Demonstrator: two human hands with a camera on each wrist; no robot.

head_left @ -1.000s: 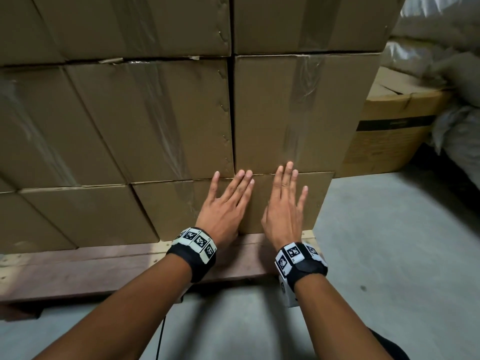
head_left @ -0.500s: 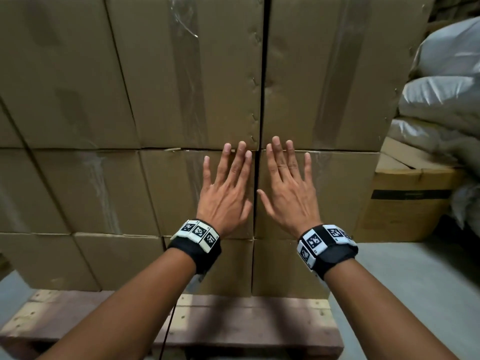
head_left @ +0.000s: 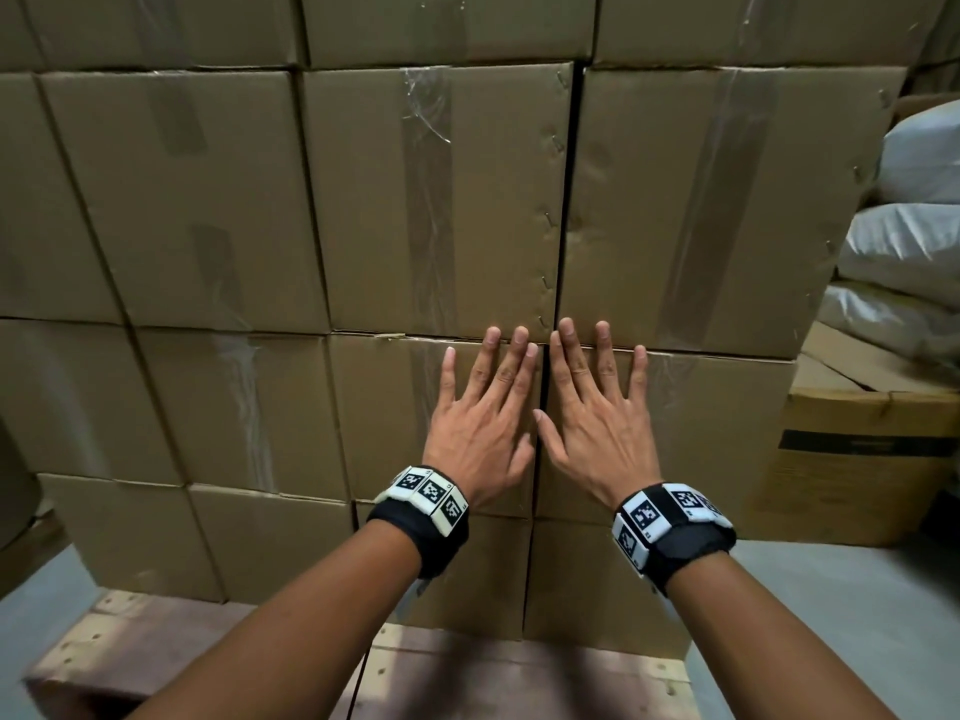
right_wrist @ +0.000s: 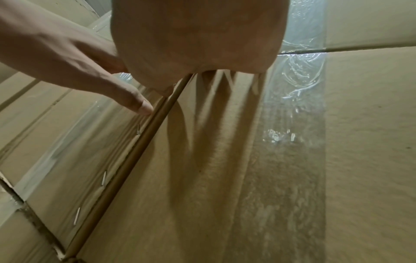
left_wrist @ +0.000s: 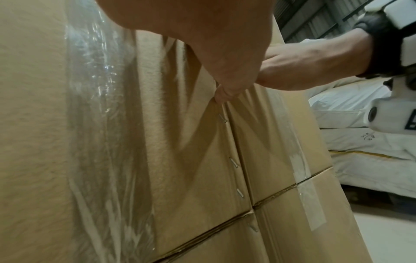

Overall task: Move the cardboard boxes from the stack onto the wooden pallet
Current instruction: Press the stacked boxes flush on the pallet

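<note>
A wall of taped brown cardboard boxes (head_left: 436,200) stands several rows high on a wooden pallet (head_left: 467,672). My left hand (head_left: 485,402) lies flat with straight fingers on a middle-row box (head_left: 395,407), left of the vertical gap between two columns. My right hand (head_left: 592,402) lies flat on the neighbouring box (head_left: 727,428), right of that gap. Both sets of fingertips reach the seam under the upper row. In the left wrist view my left palm (left_wrist: 202,35) is over the cardboard and the right hand (left_wrist: 303,65) is beside it. The right wrist view shows my right palm (right_wrist: 198,35) on the box face.
White filled sacks (head_left: 909,241) are piled at the right, above a darker printed carton (head_left: 862,459). Grey concrete floor (head_left: 883,615) runs along the right side and shows at the lower left. The pallet's front boards stick out in front of the bottom row.
Both hands have slid up the box faces, from the bottom row a second ago to the middle row now, still flat and side by side. The view has tilted upward.
</note>
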